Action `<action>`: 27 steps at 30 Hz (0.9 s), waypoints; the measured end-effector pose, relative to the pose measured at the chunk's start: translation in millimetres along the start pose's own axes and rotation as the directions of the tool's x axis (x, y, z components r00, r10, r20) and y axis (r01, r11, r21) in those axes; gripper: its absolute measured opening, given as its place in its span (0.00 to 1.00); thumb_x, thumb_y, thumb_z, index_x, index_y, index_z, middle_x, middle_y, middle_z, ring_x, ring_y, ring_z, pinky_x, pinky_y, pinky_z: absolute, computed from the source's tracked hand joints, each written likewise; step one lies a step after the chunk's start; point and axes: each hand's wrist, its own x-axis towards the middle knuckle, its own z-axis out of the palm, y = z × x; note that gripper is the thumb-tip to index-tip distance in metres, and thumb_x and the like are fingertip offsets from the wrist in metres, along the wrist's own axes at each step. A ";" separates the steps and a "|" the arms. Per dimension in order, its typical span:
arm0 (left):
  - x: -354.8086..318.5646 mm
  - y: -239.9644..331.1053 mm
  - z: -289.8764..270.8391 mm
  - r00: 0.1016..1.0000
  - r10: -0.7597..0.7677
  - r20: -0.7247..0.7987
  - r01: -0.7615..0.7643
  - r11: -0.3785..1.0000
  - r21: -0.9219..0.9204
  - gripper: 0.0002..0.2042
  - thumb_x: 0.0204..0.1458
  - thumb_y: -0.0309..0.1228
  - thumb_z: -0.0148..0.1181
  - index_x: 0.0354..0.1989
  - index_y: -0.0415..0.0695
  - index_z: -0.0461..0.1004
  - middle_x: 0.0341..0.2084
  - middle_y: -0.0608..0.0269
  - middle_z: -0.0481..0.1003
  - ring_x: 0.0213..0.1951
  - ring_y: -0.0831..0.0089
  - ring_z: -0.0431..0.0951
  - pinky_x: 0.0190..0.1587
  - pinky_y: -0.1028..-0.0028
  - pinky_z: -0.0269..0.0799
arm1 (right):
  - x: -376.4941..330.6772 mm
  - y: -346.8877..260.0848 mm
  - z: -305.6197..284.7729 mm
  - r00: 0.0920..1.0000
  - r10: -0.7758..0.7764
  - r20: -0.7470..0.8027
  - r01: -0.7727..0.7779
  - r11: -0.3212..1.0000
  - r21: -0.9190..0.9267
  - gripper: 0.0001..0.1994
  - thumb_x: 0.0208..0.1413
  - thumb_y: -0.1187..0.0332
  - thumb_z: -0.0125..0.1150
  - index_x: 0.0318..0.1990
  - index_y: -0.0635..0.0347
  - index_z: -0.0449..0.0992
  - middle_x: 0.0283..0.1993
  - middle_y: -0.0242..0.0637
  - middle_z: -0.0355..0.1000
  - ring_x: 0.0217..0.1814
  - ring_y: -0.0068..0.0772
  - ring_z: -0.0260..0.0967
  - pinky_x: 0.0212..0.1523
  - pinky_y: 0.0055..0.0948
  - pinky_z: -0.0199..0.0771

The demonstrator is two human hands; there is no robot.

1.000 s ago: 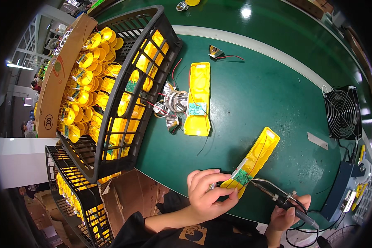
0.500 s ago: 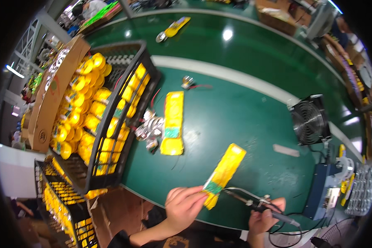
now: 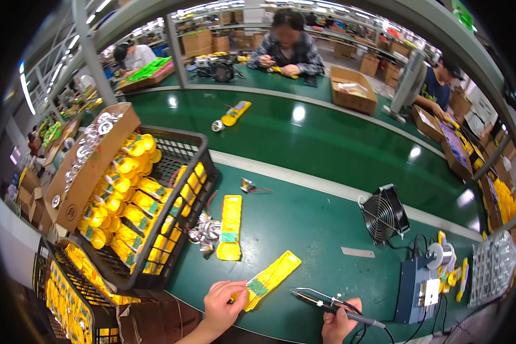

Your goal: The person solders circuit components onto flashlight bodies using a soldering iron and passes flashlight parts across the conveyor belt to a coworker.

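Observation:
In my left hand (image 3: 225, 304), the thumb and fingers are pinched at the near end of a yellow plastic casing (image 3: 282, 268). A green circuit board (image 3: 257, 286) sits in it beside my fingertips; whether they also grip a thin wire is too small to tell. My right hand (image 3: 341, 324) is closed round a soldering iron (image 3: 350, 314) with a thin curved metal tube along it. The iron's tip points left, apart from the casing. A second yellow casing (image 3: 230, 221) lies flat to the left, next to a cluster of silver reflectors (image 3: 206, 232).
At left stands a black crate (image 3: 203, 150) of yellow casings, with a cardboard box (image 3: 69, 198) of reflectors on it. A small black fan (image 3: 384, 215), metal strip (image 3: 357, 252), blue soldering unit (image 3: 410, 289) and solder spool (image 3: 440, 255) are at right. Co-workers sit beyond the green belt (image 3: 327, 140).
The view has tilted up, bringing in people across the belt. The iron has drawn away to the right from the circuit board. My left hand stays at the casing.

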 end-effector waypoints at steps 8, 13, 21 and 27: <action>9.2 -24.1 -46.8 0.985 -0.050 0.162 0.044 0.998 0.044 0.05 0.38 0.25 0.58 0.26 0.42 0.72 0.29 0.61 0.76 0.30 0.68 0.75 0.38 0.71 0.68 | -1.8 -9.7 9.3 1.000 0.017 0.021 -0.013 0.983 -0.184 0.05 0.50 0.71 0.46 0.32 0.64 0.61 0.26 0.39 0.63 0.17 0.22 0.55 0.17 0.17 0.59; 31.5 -22.2 -55.4 0.962 -0.050 0.267 0.060 0.998 -0.029 0.23 0.38 0.39 0.62 0.42 0.42 0.66 0.34 0.62 0.73 0.35 0.65 0.73 0.41 0.69 0.63 | 2.9 -16.1 7.8 0.997 0.037 -0.064 -0.045 0.989 -0.143 0.05 0.49 0.72 0.45 0.32 0.62 0.61 0.28 0.40 0.63 0.20 0.24 0.57 0.19 0.17 0.60; 8.8 -13.8 -42.8 0.899 -0.184 0.396 0.067 0.954 0.292 0.18 0.31 0.40 0.62 0.29 0.42 0.67 0.23 0.57 0.68 0.30 0.59 0.71 0.32 0.66 0.65 | -0.8 -16.4 24.9 0.997 0.002 -0.072 -0.011 0.992 -0.122 0.06 0.47 0.70 0.48 0.30 0.62 0.63 0.25 0.38 0.63 0.22 0.26 0.59 0.16 0.18 0.57; -35.7 -4.8 -109.5 0.878 -0.454 0.152 0.475 0.864 -0.164 0.17 0.36 0.32 0.64 0.34 0.40 0.68 0.24 0.63 0.71 0.27 0.73 0.71 0.30 0.75 0.66 | 19.4 12.1 -43.5 0.994 0.084 0.071 -0.090 0.992 0.090 0.11 0.50 0.72 0.50 0.41 0.65 0.63 0.37 0.43 0.61 0.33 0.34 0.62 0.26 0.26 0.64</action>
